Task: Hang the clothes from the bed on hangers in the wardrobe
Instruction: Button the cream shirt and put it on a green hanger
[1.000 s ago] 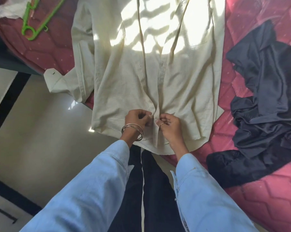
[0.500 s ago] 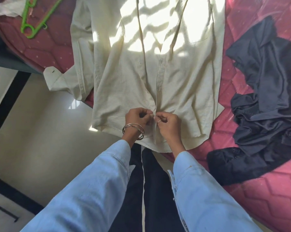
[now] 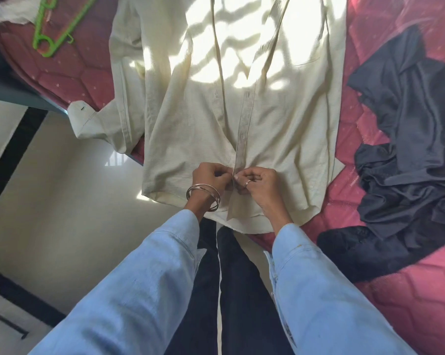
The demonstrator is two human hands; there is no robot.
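At far left I saw a green hanger [image 3: 60, 32] lying on the red mattress [image 3: 408, 308] of the bed. The cream shirt [image 3: 190, 129] lay spread flat on the mattress, one cuff hanging over the edge. My left hand [image 3: 211, 178], bangles [image 3: 203, 197] at the wrist, had its grip pinched on the shirt's left front edge near the hem. My right hand [image 3: 261, 184], wearing a ring, pinched the button placket [image 3: 243, 134] against it, fingertips of both hands touching. Further right, a dark garment [image 3: 408, 124] lay crumpled on the mattress.
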